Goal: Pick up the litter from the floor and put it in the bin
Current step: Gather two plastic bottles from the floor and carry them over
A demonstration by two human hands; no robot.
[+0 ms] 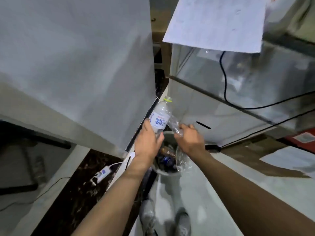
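Observation:
My left hand [147,140] grips a clear plastic water bottle [160,117] with a white-and-blue label and a yellow-green neck ring, held tilted just above the bin. My right hand [190,140] is closed on a second, crumpled clear plastic bottle [174,125], also over the bin. The round bin [167,172] stands on the floor directly below both hands. It holds cans, wrappers and a crushed clear plastic piece [182,160] leaning at its right rim. Part of the bin's rim is hidden by my hands.
A tall white appliance [76,65] stands at the left. A glass display cabinet [238,86] with black cables stands at the right, a sheet of paper [216,23] on top. A white power strip [104,173] lies on the dark floor. My grey shoes [165,220] are below.

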